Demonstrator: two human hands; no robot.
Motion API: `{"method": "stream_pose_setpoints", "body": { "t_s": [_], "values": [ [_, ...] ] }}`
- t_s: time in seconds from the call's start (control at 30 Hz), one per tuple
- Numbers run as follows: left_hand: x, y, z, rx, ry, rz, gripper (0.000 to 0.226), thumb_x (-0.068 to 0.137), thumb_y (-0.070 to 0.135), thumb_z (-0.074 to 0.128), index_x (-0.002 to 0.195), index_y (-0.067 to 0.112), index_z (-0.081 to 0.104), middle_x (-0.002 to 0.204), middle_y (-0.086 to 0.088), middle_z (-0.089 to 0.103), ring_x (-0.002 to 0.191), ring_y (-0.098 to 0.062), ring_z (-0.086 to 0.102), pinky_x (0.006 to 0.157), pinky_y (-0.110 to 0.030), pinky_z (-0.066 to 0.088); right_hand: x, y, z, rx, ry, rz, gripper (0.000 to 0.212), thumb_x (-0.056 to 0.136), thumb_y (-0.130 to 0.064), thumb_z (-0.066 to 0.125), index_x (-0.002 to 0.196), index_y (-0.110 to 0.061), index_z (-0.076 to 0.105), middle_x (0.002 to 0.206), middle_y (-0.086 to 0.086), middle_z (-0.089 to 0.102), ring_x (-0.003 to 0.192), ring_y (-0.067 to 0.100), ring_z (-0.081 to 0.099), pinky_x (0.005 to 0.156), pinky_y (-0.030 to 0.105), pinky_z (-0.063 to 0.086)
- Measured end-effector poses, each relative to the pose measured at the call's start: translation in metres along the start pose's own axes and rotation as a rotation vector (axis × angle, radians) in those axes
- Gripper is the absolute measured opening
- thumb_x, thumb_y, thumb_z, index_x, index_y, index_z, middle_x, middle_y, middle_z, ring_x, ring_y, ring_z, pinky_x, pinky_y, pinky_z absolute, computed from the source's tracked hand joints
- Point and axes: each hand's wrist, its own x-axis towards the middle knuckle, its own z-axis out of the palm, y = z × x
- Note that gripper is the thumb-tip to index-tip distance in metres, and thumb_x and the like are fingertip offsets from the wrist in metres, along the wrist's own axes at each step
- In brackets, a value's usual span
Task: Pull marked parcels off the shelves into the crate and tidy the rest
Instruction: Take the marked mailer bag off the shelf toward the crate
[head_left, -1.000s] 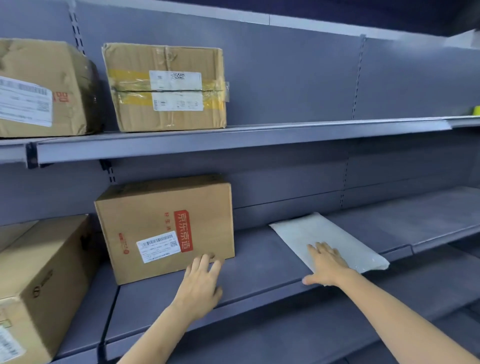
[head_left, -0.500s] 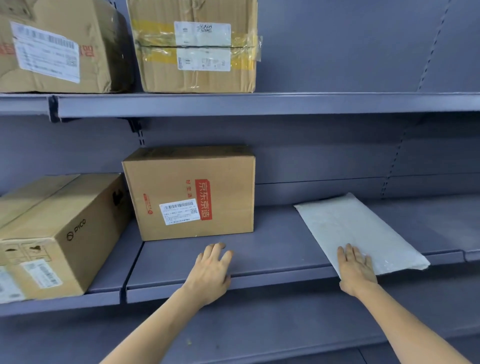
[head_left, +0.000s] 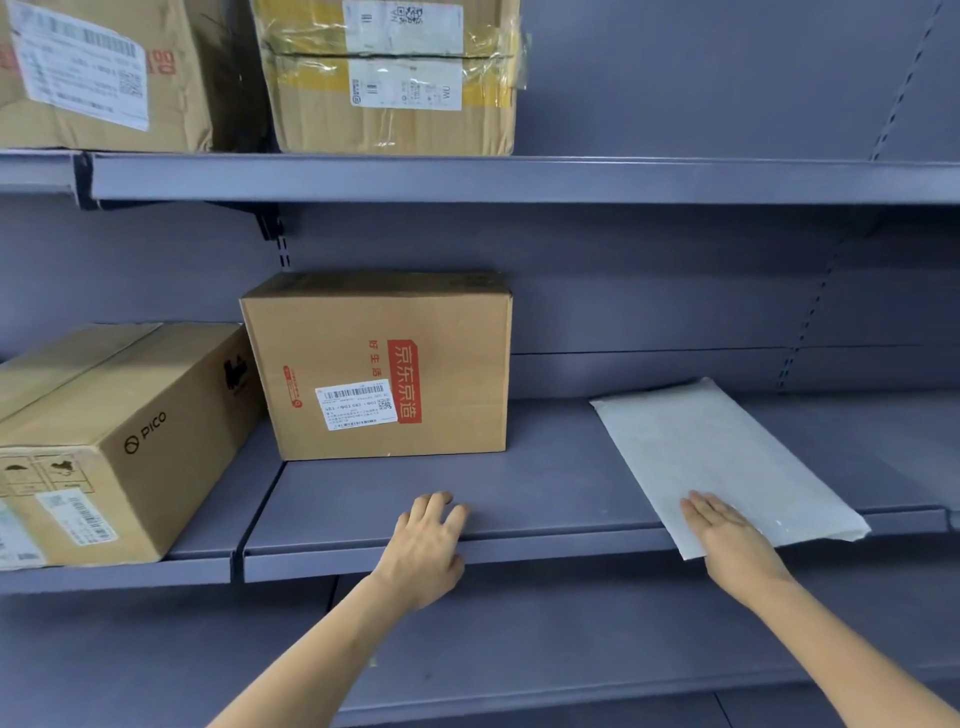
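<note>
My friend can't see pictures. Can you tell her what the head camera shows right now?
Two bare hands reach onto a grey shelf: the right hand lies flat on a white padded envelope hanging over the edge, and the left hand rests on the shelf's front edge. Behind sit a cardboard box with red print and a Pico box, with two more boxes above.

"PICO" on left box (head_left: 119, 441), "京东京造" on middle box (head_left: 384, 364)

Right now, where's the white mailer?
Head view: the white padded mailer lies flat, skewed, right of the red-printed carton on the middle shelf, its near corner overhanging under the right hand.
</note>
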Motion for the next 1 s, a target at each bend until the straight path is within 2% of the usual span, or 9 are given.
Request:
{"method": "stream_pose_setpoints", "body": {
  "t_s": [0.1, 0.2, 0.3, 0.47, 0.57, 0.7, 0.8, 0.9, 1.0],
  "values": [
    [0.002, 0.011, -0.004, -0.039, -0.013, 0.009, 0.065, 0.051, 0.032, 0.077, 0.107, 0.018, 0.047, 0.105, -0.009, 0.062, 0.087, -0.029, 0.065, 0.06, -0.032, 0.054, -0.005, 0.001, 0.008, 0.088, 0.147, 0.021, 0.067, 0.07, 0.019, 0.058, 0.132, -0.001, 0.047, 0.141, 0.012, 0.045, 0.134, 0.019, 0.036, 0.107, 0.024, 0.027],
    [0.002, 0.019, -0.009, -0.1, -0.076, 0.0, 0.053, 0.084, 0.022, 0.053, 0.133, 0.013, 0.036, 0.139, -0.012, 0.034, 0.126, -0.035, 0.036, 0.096, -0.04, 0.038, -0.014, -0.002, 0.014, 0.212, 0.255, 0.003, 0.067, 0.027, 0.022, 0.081, 0.088, -0.004, 0.074, 0.093, 0.009, 0.074, 0.088, 0.023, 0.07, 0.065, 0.034, 0.055],
    [0.006, 0.018, -0.009, -0.115, -0.06, -0.022, 0.054, 0.088, 0.022, 0.046, 0.138, 0.013, 0.029, 0.145, -0.009, 0.026, 0.129, -0.03, 0.027, 0.101, -0.035, 0.032, -0.029, -0.014, 0.0, 0.276, 0.364, 0.012, 0.058, 0.038, 0.023, 0.079, 0.087, -0.007, 0.074, 0.091, 0.007, 0.074, 0.08, 0.025, 0.072, 0.06, 0.035, 0.056],
    [0.008, 0.012, -0.011, -0.228, 0.072, 0.006, 0.066, 0.075, 0.023, 0.045, 0.135, 0.018, 0.018, 0.134, -0.014, 0.042, 0.118, -0.036, 0.043, 0.095, -0.039, 0.042, -0.046, -0.036, -0.04, 0.373, 0.693, 0.047, 0.025, 0.067, 0.011, 0.06, 0.088, 0.003, 0.071, 0.082, 0.013, 0.073, 0.073, 0.028, 0.07, 0.062, 0.03, 0.055],
    [0.006, 0.007, -0.016, -0.251, 0.096, -0.004, 0.067, 0.077, 0.023, 0.047, 0.139, 0.013, 0.022, 0.135, -0.015, 0.041, 0.12, -0.036, 0.041, 0.098, -0.04, 0.04, -0.058, -0.045, -0.069, 0.467, 0.844, 0.142, 0.037, 0.079, -0.007, 0.036, 0.087, 0.01, 0.067, 0.075, 0.019, 0.07, 0.074, 0.021, 0.056, 0.063, 0.028, 0.043],
    [-0.002, 0.003, -0.026, -0.302, 0.16, -0.029, 0.065, 0.085, 0.026, 0.049, 0.142, 0.008, 0.025, 0.14, -0.012, 0.033, 0.125, -0.032, 0.033, 0.104, -0.036, 0.033, -0.077, -0.051, -0.121, 0.716, 0.935, 0.369, 0.047, 0.089, -0.029, 0.034, 0.098, 0.007, 0.061, 0.076, 0.022, 0.063, 0.07, 0.034, 0.056, 0.063, 0.034, 0.034],
    [-0.008, 0.001, -0.039, -0.379, 0.214, -0.051, 0.065, 0.09, 0.03, 0.051, 0.143, 0.01, 0.021, 0.143, -0.007, 0.028, 0.128, -0.027, 0.027, 0.107, -0.03, 0.026, -0.086, -0.033, -0.142, 0.962, 1.068, 0.634, 0.044, 0.092, -0.043, 0.035, 0.095, -0.004, 0.056, 0.084, 0.018, 0.057, 0.079, 0.027, 0.05, 0.078, 0.04, 0.039],
    [-0.015, 0.0, -0.058, -0.491, 0.249, -0.093, 0.072, 0.09, 0.039, 0.053, 0.144, 0.008, 0.018, 0.144, -0.008, 0.026, 0.13, -0.024, 0.024, 0.108, -0.03, 0.021, -0.096, -0.003, -0.132, 1.042, 0.964, 0.808, 0.075, 0.076, -0.081, 0.029, 0.089, -0.01, 0.05, 0.082, 0.013, 0.056, 0.082, 0.04, 0.058, 0.081, 0.054, 0.046],
    [-0.02, -0.007, -0.08, -0.866, 0.189, -0.172, 0.095, 0.08, 0.05, 0.064, 0.149, 0.017, 0.008, 0.147, 0.001, 0.025, 0.136, -0.017, 0.022, 0.109, -0.033, 0.023, -0.104, -0.007, -0.141, 1.209, 0.967, 0.806, 0.061, 0.077, -0.069, 0.046, 0.084, -0.009, 0.055, 0.072, 0.011, 0.057, 0.065, 0.03, 0.054, 0.07, 0.048, 0.05]
  ]
}}
